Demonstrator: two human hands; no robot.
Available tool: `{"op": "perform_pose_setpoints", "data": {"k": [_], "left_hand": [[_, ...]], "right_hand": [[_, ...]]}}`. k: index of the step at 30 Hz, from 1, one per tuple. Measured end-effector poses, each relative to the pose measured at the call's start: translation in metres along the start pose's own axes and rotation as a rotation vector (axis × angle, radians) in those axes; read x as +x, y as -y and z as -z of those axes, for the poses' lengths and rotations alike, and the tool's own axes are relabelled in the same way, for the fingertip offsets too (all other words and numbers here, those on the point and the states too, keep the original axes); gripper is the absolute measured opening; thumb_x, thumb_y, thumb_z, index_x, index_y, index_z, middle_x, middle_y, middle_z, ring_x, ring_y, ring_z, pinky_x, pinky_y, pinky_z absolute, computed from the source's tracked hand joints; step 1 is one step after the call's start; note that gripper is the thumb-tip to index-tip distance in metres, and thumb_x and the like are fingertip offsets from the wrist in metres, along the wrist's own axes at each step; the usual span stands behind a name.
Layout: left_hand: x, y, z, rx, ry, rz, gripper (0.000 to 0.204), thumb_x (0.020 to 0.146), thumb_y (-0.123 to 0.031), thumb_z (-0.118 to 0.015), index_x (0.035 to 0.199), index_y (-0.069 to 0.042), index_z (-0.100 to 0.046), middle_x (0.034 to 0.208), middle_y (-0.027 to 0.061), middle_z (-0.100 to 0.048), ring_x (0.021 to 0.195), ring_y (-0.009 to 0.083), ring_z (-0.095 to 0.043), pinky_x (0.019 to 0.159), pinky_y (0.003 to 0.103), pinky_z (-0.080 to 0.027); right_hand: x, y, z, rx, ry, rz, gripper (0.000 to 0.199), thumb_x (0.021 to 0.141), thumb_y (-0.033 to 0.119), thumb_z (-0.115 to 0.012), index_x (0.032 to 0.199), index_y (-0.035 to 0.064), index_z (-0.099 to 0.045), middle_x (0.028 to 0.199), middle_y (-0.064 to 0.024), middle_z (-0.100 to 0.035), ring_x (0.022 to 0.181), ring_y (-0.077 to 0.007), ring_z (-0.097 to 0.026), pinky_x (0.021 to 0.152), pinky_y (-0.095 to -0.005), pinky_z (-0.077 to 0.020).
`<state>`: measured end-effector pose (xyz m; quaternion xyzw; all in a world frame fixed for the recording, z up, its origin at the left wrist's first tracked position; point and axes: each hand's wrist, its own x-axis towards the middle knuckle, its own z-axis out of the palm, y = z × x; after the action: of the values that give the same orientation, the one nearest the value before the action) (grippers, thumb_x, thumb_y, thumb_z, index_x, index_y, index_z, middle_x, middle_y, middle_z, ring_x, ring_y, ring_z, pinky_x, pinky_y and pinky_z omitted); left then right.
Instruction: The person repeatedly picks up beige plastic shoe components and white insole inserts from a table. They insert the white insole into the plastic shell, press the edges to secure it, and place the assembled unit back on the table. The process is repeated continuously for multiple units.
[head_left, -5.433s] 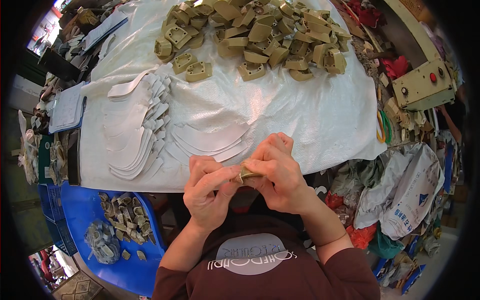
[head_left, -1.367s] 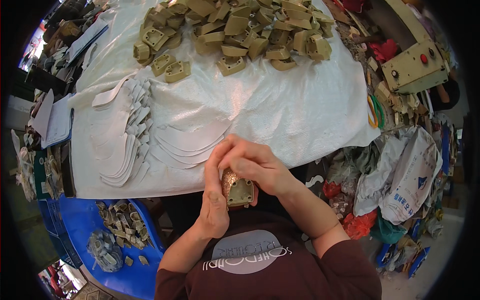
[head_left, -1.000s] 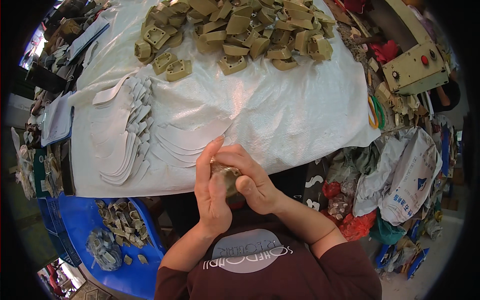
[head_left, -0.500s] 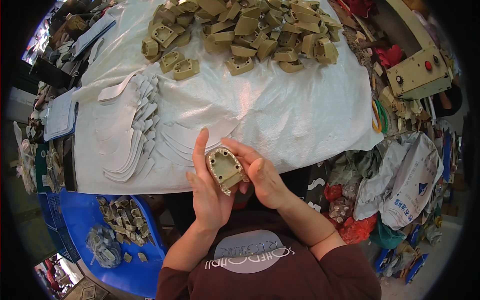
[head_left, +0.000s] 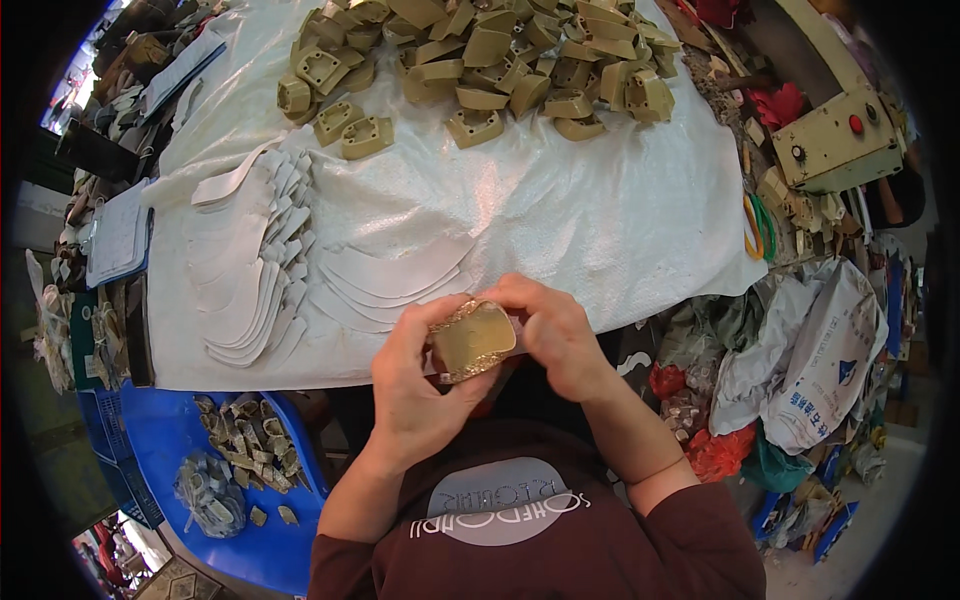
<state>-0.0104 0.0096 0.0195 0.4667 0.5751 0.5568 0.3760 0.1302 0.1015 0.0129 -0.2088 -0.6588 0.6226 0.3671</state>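
Above the table's front edge, my left hand (head_left: pixel 408 385) grips a shoe heel (head_left: pixel 478 342) from its left side, fingers and thumb around it. The heel's smooth khaki face is turned up, and glittery gold covering shows along its edges. My right hand (head_left: pixel 560 335) is closed with its fingertips at the heel's upper right edge; what exactly they pinch is partly hidden. Just beyond my hands, several curved white strips (head_left: pixel 390 275) lie fanned out on the white sheet (head_left: pixel 560 225). A larger stack of white strips (head_left: pixel 245 280) lies to the left.
Many bare khaki heels (head_left: pixel 480 70) are heaped at the far side. A blue tray (head_left: pixel 170 430) at lower left holds glittery heels (head_left: pixel 250 440) and a plastic bag (head_left: pixel 210 495). On the right are a control box (head_left: pixel 840 140), rubber bands (head_left: pixel 760 230) and a white sack (head_left: pixel 825 350).
The heel has been turned over: its holed side faced up before, and its smooth face shows now. My left fingers have closed around it, and my right fingers have curled in against its edge.
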Motion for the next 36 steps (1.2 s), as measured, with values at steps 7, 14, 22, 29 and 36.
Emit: {"op": "perform_pose_setpoints", "data": {"k": [7, 14, 22, 29, 36], "left_hand": [[0.006, -0.010, 0.012, 0.399, 0.073, -0.304, 0.061, 0.059, 0.007, -0.075, 0.116, -0.003, -0.057, 0.090, 0.0077, -0.055, 0.075, 0.0179, -0.054, 0.062, 0.027, -0.046], [0.005, -0.004, 0.008, 0.445, 0.028, -0.263, 0.060, 0.055, 0.004, -0.078, 0.111, -0.003, -0.057, 0.084, 0.0100, -0.057, 0.066, 0.0223, -0.056, 0.059, 0.031, -0.048], [0.004, 0.003, -0.007, 0.585, -0.202, -0.439, 0.053, 0.052, -0.008, -0.083, 0.097, 0.000, -0.055, 0.076, 0.0103, -0.058, 0.063, 0.0242, -0.060, 0.055, 0.032, -0.048], [0.004, 0.006, -0.012, 0.720, -0.293, -0.422, 0.054, 0.053, -0.012, -0.085, 0.095, 0.001, -0.053, 0.079, 0.0137, -0.062, 0.066, 0.0255, -0.065, 0.059, 0.032, -0.051], [0.006, 0.017, -0.012, 0.740, -0.398, -0.489, 0.053, 0.052, -0.012, -0.082, 0.096, 0.003, -0.057, 0.072, 0.0103, -0.056, 0.058, 0.0263, -0.057, 0.053, 0.035, -0.046]], "right_hand": [[0.009, -0.006, 0.009, 0.274, 0.106, -0.318, 0.017, 0.092, 0.018, -0.057, 0.087, 0.0024, -0.059, 0.071, 0.0007, -0.055, 0.065, -0.0093, -0.051, 0.058, -0.0242, -0.0423], [0.006, 0.009, 0.004, -0.188, 0.037, -0.197, 0.015, 0.092, 0.015, -0.056, 0.090, 0.0017, -0.063, 0.073, -0.0010, -0.060, 0.068, -0.0080, -0.053, 0.059, -0.0253, -0.0448], [-0.003, -0.001, 0.001, 0.131, 0.031, -0.201, 0.025, 0.096, 0.018, -0.048, 0.107, -0.0005, -0.061, 0.091, -0.0044, -0.061, 0.080, -0.0100, -0.054, 0.069, -0.0236, -0.0445], [-0.010, -0.012, -0.024, 0.263, -0.160, -0.298, 0.028, 0.098, 0.020, -0.046, 0.113, -0.0005, -0.058, 0.094, -0.0042, -0.061, 0.084, -0.0095, -0.054, 0.073, -0.0238, -0.0445], [-0.011, -0.010, -0.033, -0.003, -0.126, -0.175, 0.032, 0.097, 0.016, -0.046, 0.125, 0.0010, -0.049, 0.101, -0.0057, -0.056, 0.085, -0.0107, -0.052, 0.076, -0.0258, -0.0452]]}}
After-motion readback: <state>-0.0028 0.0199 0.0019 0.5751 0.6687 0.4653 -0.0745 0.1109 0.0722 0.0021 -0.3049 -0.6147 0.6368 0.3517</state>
